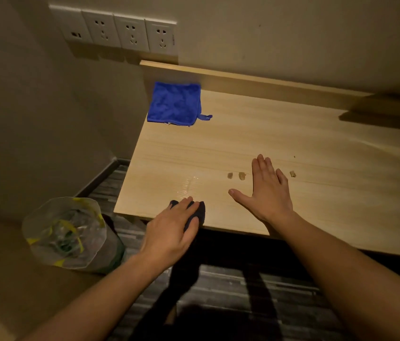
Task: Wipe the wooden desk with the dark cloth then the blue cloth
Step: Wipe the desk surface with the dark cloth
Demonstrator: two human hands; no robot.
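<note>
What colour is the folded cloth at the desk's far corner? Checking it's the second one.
Bright blue, clearest in the head view.

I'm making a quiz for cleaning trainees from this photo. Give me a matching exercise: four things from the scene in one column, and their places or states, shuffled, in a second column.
Things:
1. blue cloth
2. dark cloth
3. right hand
4. bin with a clear bag

Places or states:
A. on the floor, left of the wooden desk
B. flat and empty on the desktop, between brown crumbs
C. folded, untouched, in the far left corner
D. under the left hand at the near edge

Pairs: 1-C, 2-D, 3-B, 4-A
</note>
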